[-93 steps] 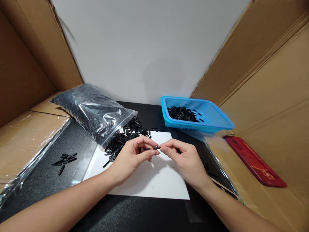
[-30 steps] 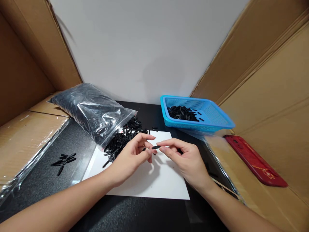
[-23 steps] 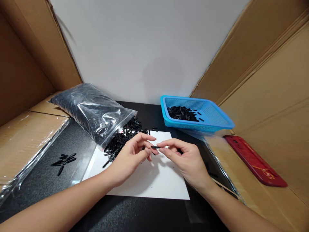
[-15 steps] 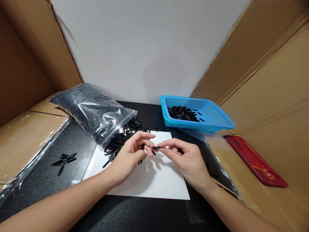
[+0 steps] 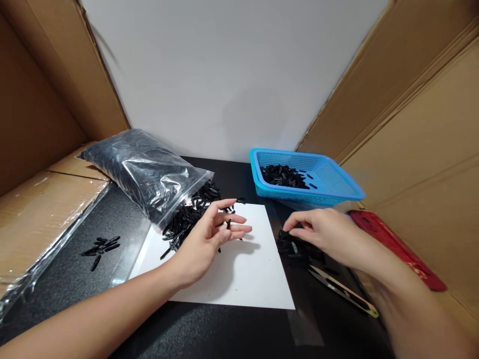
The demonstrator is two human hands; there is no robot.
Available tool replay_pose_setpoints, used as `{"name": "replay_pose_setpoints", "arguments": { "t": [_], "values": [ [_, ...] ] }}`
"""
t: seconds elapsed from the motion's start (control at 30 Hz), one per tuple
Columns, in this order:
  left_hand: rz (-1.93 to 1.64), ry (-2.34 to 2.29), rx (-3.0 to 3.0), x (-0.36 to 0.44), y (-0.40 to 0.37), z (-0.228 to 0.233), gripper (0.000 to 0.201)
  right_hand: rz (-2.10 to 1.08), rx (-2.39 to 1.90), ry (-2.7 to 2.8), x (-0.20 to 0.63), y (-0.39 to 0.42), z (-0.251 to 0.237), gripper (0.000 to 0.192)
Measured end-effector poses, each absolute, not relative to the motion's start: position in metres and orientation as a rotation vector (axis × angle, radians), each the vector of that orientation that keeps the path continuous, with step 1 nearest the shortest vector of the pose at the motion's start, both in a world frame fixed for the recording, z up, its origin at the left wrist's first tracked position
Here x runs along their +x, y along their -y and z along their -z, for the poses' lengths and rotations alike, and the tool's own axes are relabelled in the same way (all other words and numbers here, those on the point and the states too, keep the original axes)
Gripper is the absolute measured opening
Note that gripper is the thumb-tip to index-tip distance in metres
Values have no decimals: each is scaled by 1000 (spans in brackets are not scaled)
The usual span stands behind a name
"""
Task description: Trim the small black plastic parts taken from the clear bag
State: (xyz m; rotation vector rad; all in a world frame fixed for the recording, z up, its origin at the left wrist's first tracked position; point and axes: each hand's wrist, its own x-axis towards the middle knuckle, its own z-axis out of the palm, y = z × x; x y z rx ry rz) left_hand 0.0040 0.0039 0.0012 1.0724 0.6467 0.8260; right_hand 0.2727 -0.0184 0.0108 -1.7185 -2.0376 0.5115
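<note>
Left hand loosely cupping small black parts, right hand down at a pile off the paper's right edge.
Left hand hovers over the white paper, fingers spread, a few black parts between them. Right hand curled, fingertips touching a dark parts pile on the desk; can't tell whether it grips any. Snips lie near the desk's right edge, blue basket behind.

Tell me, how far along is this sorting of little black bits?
Some pieces already lie in the blue basket, with a few at the small pile. The left hand is open with pieces between its fingers; the right hand reaches a dark heap. The bag remains well filled.
</note>
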Motion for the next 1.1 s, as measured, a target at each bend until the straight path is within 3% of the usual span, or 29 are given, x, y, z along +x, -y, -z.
{"name": "replay_pose_setpoints", "arguments": {
  "t": [0.17,0.33,0.53,0.73,1.1],
  "values": [
    [-786,-602,993,4,-3,0,45,-506,-1624,2081,288,23,-5,11],
    [-711,-591,964,4,-2,0,54,-504,-1576,1899,234,27,-21,17],
    [-630,-562,1060,4,0,0,64,-725,-1349,1743,189,32,-8,24],
    [-650,-567,1156,4,0,0,59,-669,-1322,1638,188,33,-5,13],
    [-691,-558,1230,3,-1,1,54,-626,-1324,1671,187,37,-3,16]
  ]
}}
